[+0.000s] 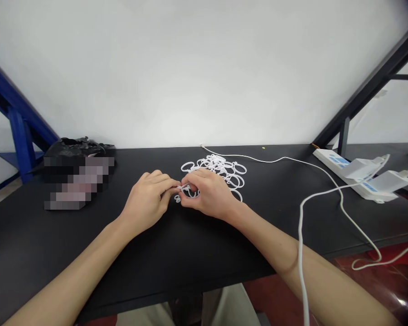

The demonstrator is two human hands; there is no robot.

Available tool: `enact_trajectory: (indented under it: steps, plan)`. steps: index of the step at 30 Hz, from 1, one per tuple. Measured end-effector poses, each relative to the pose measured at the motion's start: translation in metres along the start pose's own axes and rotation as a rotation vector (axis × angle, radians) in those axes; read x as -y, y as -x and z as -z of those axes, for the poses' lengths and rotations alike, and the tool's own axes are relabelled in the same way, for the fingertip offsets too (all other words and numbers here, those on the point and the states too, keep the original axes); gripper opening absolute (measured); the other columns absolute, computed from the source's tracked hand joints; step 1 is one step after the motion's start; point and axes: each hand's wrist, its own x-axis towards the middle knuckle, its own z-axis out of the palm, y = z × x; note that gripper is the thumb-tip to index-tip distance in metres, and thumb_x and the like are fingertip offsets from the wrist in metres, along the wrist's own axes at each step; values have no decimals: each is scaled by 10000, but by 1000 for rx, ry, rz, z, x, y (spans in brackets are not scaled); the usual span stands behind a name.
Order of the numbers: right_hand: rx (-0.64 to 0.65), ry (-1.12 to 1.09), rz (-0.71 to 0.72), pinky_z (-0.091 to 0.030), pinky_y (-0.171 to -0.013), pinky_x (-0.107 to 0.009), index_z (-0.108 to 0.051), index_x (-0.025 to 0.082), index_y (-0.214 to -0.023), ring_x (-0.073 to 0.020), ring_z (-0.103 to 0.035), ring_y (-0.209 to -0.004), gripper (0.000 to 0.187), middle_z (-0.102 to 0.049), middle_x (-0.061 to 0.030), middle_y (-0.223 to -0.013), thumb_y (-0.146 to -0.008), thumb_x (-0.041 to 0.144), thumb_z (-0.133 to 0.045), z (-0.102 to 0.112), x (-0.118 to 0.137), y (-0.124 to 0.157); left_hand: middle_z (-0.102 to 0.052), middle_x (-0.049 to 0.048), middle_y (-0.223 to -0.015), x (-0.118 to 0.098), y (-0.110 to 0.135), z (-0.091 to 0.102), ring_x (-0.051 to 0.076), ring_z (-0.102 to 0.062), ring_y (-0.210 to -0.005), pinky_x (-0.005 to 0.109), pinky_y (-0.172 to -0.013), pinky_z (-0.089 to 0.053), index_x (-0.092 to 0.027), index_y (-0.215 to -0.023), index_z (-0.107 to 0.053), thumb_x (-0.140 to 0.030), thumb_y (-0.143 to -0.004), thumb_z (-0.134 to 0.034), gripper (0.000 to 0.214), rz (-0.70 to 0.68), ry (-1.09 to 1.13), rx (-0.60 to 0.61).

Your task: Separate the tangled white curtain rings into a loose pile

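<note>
Head view: left hand and right hand pinch a white loop (fingertips nearly together), which loosened fingers could drop.

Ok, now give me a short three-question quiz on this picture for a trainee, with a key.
1. True or false: the black bag lies to the left of the left hand.
2. What is at the fingertips of both the left hand and the right hand? A) a charger B) a white loop C) the black bag
3. How many white chargers sit on the power strip?

Key: 1 true; 2 B; 3 two.
</note>
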Motion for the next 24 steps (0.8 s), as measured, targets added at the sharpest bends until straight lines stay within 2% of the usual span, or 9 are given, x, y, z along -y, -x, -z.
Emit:
enact_trajectory:
  steps: [7, 15, 18, 22, 24]
  plan:
    - [-3, 22, 13, -375, -632, -260, -632, 185, -805, -136, -489, -660, 87, -596, 16, -666, -801, 271, -648, -1, 0, 0, -679, -3, -745, 1, 2, 0, 173, -540, -722, 341, -671, -384, -225, -871, -694, -172, -950, -449, 264, -1, -23, 9]
    - [5, 2, -51, -431, -691, -286, -619, 180, -885, -161, -559, -721, 121, -656, -17, -766, -819, 275, -658, 0, 0, 1, -729, 17, -862, 1, -2, -2, 202, -602, -793, 362, -718, -448, -249, -946, -696, -331, -981, -413, 296, 90, -26, 68]
    - [9, 12, -29, -461, -802, -334, -633, 164, -1009, -196, -589, -826, 241, -692, -48, -865, -848, 337, -680, -2, -5, 3, -738, 21, -886, 2, -1, -3, 211, -617, -817, 370, -741, -459, -247, -958, -696, -371, -979, -432, 293, 119, -30, 66]
    - [-26, 73, 3, -458, -922, -404, -576, 104, -1231, -254, -569, -998, 523, -675, -126, -1080, -867, 470, -661, -3, -13, 3, -733, 31, -883, 7, -1, -2, 223, -627, -807, 388, -755, -466, -247, -962, -692, -404, -966, -463, 277, 191, -74, 23]
    - [-42, 125, -22, -459, -926, -425, -567, 101, -1258, -268, -550, -1014, 545, -649, -140, -1098, -887, 496, -624, -2, -17, 3, -718, 34, -820, 11, -1, 0, 230, -625, -779, 389, -733, -467, -249, -936, -686, -412, -961, -465, 276, 260, -108, 0]
